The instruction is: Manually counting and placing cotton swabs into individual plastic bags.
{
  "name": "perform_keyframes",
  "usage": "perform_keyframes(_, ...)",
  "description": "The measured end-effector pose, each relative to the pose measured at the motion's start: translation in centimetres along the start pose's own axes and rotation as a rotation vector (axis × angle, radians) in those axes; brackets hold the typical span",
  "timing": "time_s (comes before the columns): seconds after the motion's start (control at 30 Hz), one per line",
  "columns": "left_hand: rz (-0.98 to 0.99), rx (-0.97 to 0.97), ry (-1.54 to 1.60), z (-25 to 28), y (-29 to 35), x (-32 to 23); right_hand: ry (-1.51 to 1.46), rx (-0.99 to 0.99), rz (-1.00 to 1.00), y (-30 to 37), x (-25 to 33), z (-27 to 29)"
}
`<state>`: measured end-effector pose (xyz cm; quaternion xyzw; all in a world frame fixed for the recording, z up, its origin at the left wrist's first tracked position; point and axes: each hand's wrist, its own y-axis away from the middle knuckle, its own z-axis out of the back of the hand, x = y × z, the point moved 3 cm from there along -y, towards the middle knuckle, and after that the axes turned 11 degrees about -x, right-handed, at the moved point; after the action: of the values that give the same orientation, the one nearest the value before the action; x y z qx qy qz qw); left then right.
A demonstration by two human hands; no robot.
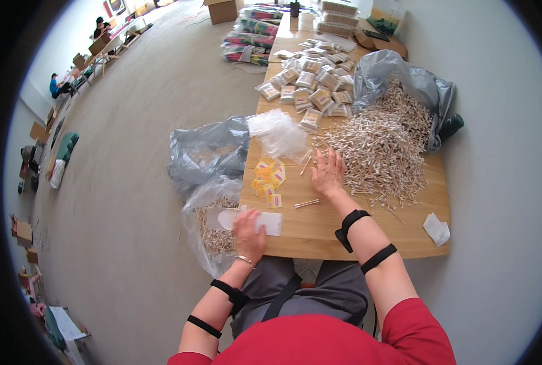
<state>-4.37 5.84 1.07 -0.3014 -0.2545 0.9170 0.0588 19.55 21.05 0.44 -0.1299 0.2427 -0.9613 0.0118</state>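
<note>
My left hand (250,234) is at the near left table edge, its fingers and thumb on a flat white card-like piece (273,224) that juts past the edge. The piece has a rounded shape near its left end. My right hand (328,175) lies at the left fringe of a large heap of cotton swabs (380,149), fingers forward and apart; I see nothing held in it. A few loose swabs (307,204) lie between my hands. Yellow and white printed paper slips (268,177) are spread beyond my left hand, with clear plastic bags (279,134) behind them.
Packed swab packets (307,80) cover the table's far part. A grey plastic bag (377,70) backs the heap. Left of the table hang a grey bag (207,152) and a clear bag of swabs (219,240). Crumpled white paper (436,230) sits at the right corner, near the wall.
</note>
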Motion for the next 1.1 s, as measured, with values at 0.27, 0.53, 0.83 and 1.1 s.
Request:
perform_keyframes(0.27,-0.174,0.186,0.109,-8.5,-2.4,-6.6,-0.015,0.068,0.190,4.9,-1.8,1.8)
perform_keyframes(0.53,-0.306,0.202,0.293,-10.2,-1.9,-7.5,-0.177,-0.032,0.175,11.4,-4.3,6.8)
perform_keyframes(0.83,-0.006,-0.027,0.048,-12.6,-7.8,-7.6,-0.080,-0.224,-0.096,11.7,-6.1,7.1)
perform_keyframes(1.1,0.043,0.090,0.161,-14.7,-8.5,-5.4,-0.004,-0.287,-0.225,11.6,-6.2,7.1)
